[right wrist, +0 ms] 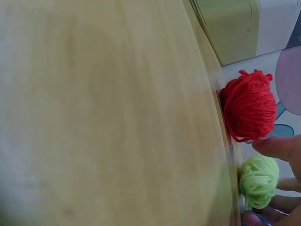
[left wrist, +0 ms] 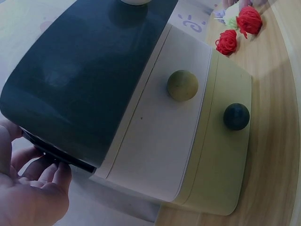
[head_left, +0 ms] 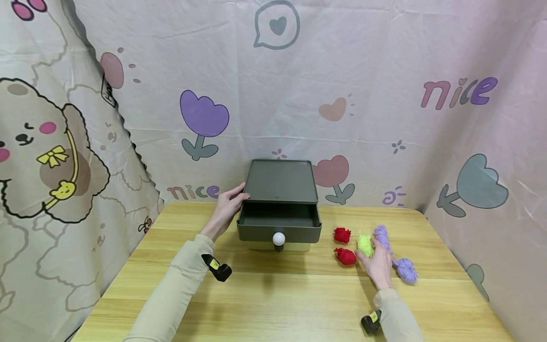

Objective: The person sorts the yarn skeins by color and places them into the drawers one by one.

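Observation:
A small drawer cabinet [head_left: 281, 180] with a dark grey top stands at the table's back, its dark top drawer [head_left: 260, 232] pulled out and a white round knob on the front. My left hand [head_left: 228, 206] grips the cabinet's upper left edge; in the left wrist view its fingers [left wrist: 59, 179] curl at the dark side. On the right, my right hand [head_left: 378, 266] reaches around a light green yarn ball [head_left: 365, 245], thumb and fingers spread on either side of it. In the right wrist view, the thumb is by a red yarn ball [right wrist: 249, 106], with the fingers beside the green one.
Two red yarn balls [head_left: 342, 235] lie between the cabinet and my right hand. Purple yarn balls [head_left: 406, 270] lie to the right of that hand. Lower white [left wrist: 155, 127] and cream [left wrist: 221, 155] drawers have round knobs. A printed curtain [head_left: 273, 95] hangs behind the table.

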`<state>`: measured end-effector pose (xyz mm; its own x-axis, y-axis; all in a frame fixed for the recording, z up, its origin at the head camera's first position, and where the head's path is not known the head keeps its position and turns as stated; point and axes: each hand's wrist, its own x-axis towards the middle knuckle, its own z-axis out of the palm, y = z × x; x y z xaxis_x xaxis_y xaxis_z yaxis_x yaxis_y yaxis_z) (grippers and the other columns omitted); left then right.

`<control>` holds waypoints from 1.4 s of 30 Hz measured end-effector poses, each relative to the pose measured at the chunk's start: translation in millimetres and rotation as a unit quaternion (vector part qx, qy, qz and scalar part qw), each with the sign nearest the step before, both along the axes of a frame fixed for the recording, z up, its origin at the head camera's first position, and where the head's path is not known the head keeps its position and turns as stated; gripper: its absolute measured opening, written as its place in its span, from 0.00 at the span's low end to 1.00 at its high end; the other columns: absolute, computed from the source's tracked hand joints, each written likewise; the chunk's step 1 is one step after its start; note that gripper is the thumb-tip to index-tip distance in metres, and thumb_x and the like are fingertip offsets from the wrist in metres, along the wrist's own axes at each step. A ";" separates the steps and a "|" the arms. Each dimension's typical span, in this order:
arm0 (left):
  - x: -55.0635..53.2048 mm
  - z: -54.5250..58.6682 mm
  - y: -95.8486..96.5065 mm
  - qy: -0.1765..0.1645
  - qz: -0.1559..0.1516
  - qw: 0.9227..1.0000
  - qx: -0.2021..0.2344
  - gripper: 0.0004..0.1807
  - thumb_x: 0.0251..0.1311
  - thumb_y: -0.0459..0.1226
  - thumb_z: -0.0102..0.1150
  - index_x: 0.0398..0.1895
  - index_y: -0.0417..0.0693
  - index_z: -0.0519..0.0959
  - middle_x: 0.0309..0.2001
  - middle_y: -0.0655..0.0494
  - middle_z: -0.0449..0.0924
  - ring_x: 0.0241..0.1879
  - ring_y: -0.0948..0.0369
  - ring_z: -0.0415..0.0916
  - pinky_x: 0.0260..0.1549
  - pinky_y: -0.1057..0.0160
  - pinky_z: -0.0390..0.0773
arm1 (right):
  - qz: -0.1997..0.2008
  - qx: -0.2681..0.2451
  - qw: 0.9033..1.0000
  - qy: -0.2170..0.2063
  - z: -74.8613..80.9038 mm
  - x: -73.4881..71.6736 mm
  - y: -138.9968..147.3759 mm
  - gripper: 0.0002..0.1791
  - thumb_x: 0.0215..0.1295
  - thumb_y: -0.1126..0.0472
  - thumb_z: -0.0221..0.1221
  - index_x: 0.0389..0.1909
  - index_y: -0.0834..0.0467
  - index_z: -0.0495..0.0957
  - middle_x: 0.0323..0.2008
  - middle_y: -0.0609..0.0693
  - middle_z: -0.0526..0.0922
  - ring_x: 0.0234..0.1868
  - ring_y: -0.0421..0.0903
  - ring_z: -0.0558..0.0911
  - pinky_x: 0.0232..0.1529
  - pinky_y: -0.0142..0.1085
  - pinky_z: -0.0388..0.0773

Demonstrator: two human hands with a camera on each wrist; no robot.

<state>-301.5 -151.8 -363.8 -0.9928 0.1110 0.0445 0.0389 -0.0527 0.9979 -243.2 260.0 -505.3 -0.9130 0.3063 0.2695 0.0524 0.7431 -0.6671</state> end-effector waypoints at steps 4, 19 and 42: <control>0.0 -0.1 0.1 0.000 -0.002 1.000 -0.001 0.31 0.58 0.39 0.54 0.66 0.52 0.58 0.68 0.61 0.54 0.18 0.72 0.55 0.37 0.76 0.67 | -0.009 0.010 1.000 -0.002 -0.1 -1.6 0.5 0.38 0.47 0.56 0.64 0.59 0.67 0.62 0.55 0.68 0.69 0.55 0.67 0.67 0.55 0.58 0.59; 0.4 0.4 0.6 0.002 0.000 1.000 0.007 0.31 0.57 0.39 0.55 0.65 0.53 0.59 0.66 0.60 0.57 0.15 0.73 0.55 0.24 0.73 0.61 | -0.033 0.024 0.999 0.001 -3.5 -4.1 0.9 0.29 0.47 0.59 0.62 0.52 0.65 0.70 0.49 0.66 0.75 0.50 0.67 0.71 0.48 0.58 0.65; 0.4 0.3 0.0 0.001 0.001 1.000 0.009 0.31 0.57 0.38 0.54 0.66 0.53 0.58 0.66 0.58 0.57 0.15 0.73 0.55 0.28 0.76 0.66 | -0.086 -0.006 0.993 0.084 2.0 7.4 -4.5 0.21 0.47 0.59 0.63 0.46 0.59 0.78 0.36 0.62 0.83 0.34 0.56 0.81 0.38 0.47 0.71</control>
